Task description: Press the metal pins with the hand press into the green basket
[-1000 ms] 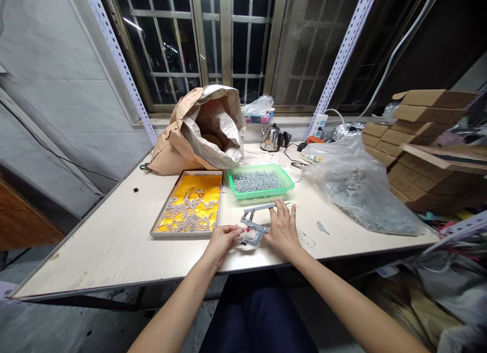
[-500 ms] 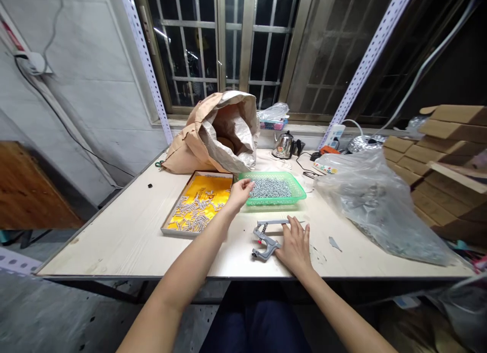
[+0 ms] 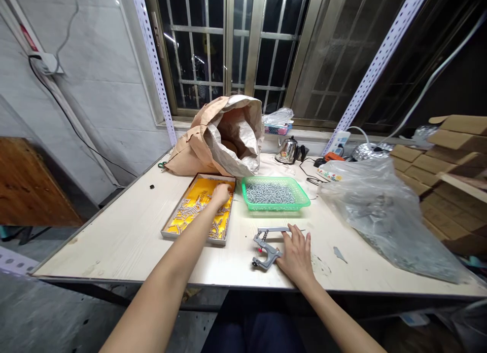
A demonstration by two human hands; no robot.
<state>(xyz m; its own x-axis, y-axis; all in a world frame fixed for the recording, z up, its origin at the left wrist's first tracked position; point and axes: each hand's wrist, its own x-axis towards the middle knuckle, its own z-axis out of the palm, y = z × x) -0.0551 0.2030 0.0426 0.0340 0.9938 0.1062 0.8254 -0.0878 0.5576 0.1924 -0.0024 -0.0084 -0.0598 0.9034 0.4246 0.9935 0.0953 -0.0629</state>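
My left hand (image 3: 220, 194) reaches out over the far end of a shallow box with a yellow lining (image 3: 190, 212), which holds several small metal pieces. Its fingers are curled down and whatever they pinch is hidden. My right hand (image 3: 296, 254) lies flat on the table with fingers spread, touching the grey hand press tool (image 3: 266, 246). A green plastic basket (image 3: 276, 205) full of small metal parts stands just beyond the tool.
A large brown paper sack (image 3: 222, 135) stands open at the back. A clear plastic bag (image 3: 380, 211) of parts lies at the right, with stacked cardboard boxes (image 3: 449, 160) beyond it. A kettle (image 3: 287, 151) and cables sit by the window.
My left hand left the press tool, went up to the green basket, then moved left over the yellow box. My right hand stayed on the tool. The camera tilted up.
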